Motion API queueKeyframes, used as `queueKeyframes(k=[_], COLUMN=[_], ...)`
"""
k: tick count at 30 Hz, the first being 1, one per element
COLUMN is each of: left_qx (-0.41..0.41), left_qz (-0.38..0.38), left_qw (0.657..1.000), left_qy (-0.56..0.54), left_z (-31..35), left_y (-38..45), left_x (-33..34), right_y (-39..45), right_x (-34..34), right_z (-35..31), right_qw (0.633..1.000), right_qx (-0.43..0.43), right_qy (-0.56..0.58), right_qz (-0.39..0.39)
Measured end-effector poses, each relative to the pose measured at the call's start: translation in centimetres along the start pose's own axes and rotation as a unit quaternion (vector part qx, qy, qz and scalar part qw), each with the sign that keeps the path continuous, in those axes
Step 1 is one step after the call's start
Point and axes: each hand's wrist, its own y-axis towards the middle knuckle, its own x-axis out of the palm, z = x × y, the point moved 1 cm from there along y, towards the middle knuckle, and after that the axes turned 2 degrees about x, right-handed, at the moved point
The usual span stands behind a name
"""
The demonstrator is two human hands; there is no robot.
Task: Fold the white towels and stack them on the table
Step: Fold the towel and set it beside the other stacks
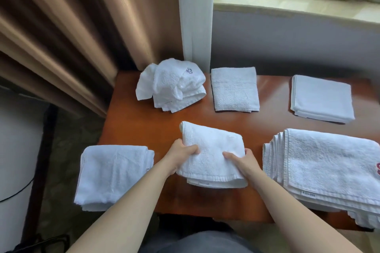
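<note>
You gripped the folded towel (211,156) mid-frame, left hand (182,155) and right hand (241,161) pinching opposite sides (long axis running away from you).

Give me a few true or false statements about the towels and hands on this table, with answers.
1. Both hands hold the middle towel. True; left hand, right hand.
2. The crumpled towel lies at the near right. False: far left, by the curtain.
3. The table is brown wood. True.
4. The near-right stack holds one towel. False: several layered edges show.
</note>
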Motion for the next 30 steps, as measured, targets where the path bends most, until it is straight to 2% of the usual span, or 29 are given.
queueKeyframes(k=[4, 7, 13, 17, 22, 28, 30], left_qx=[0.065, 0.076, 0.085, 0.099, 0.114, 0.101, 0.077], left_qz=[0.018, 0.055, 0.064, 0.055, 0.085, 0.096, 0.110], left_qw=[0.998, 0.996, 0.994, 0.993, 0.990, 0.990, 0.991], left_qy=[0.013, -0.004, -0.018, -0.022, 0.018, 0.006, 0.003], left_z=[2.4, 3.1, 3.9, 3.3, 1.1, -3.3, -5.4], left_y=[-2.2, -3.5, -6.2, -8.5, -11.7, -13.1, -12.5], left_x=[-3.1, -6.5, -14.1, -19.5, -25.4, -31.0, -31.8], right_y=[-1.5, -3.0, -5.9, -8.5, -12.0, -13.6, -13.5], right_x=[1.3, 2.6, 8.4, 12.7, 18.5, 23.8, 25.1], right_z=[-2.9, -5.0, -7.6, -8.6, -8.8, -6.5, -5.2], right_qw=[0.993, 0.979, 0.959, 0.968, 0.975, 0.969, 0.969], right_qx=[0.002, 0.000, -0.035, -0.067, -0.118, -0.124, -0.135], right_qy=[0.077, 0.133, 0.203, 0.154, 0.083, 0.048, -0.017], right_qz=[-0.086, -0.158, -0.193, -0.185, -0.166, -0.209, -0.206])
